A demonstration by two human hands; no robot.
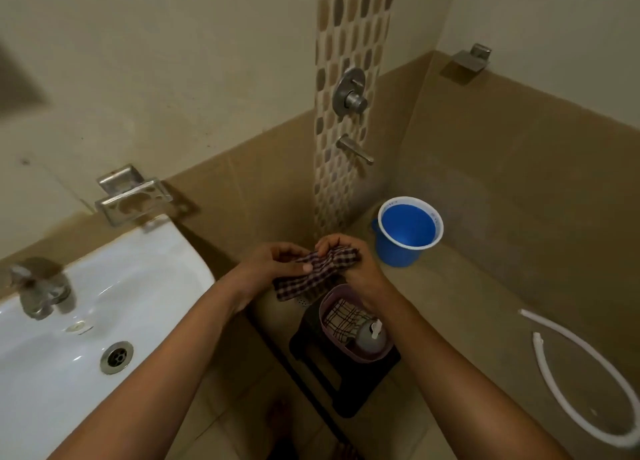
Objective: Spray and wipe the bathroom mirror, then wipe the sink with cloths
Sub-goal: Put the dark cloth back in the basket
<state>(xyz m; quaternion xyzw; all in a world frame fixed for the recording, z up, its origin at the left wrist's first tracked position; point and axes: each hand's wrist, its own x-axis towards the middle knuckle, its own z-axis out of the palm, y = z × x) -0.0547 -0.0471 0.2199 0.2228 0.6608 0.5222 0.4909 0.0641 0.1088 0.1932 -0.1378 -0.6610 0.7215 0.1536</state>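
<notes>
Centre of frame: left hand (277,264) and right hand (349,262) both closed on one dark checked cloth (317,274). Cloth bunched between the hands, stretched from the left thumb and fingers (304,268) across to the right fingers (332,243), lower edge hanging loose below the hands. Both forearms entering from the bottom edge of the frame.

Directly below the hands, lower centre: pink basket (329,302) standing on a dark stool (346,390). Inside the basket: a second, lighter checked cloth (341,321) on the left side, a grey spray bottle (370,336) on the right side, touching the cloth.

Left of frame: white sink (86,303), with metal tap (40,291) at far left and drain (116,357) in the basin. Metal soap dish (131,196) fixed to the wall just above the sink's upper corner.

Upper centre: vertical strip of pebble tiles (349,26), carrying a round metal shower valve (349,94) and a spout (355,149) below it.

Right of centre: blue bucket (407,231) with white rim, on the floor near the tiled corner. Right edge, lower: white hose (571,373) lying curved on the floor, well apart from the stool. Mirror not identifiable in this view.
</notes>
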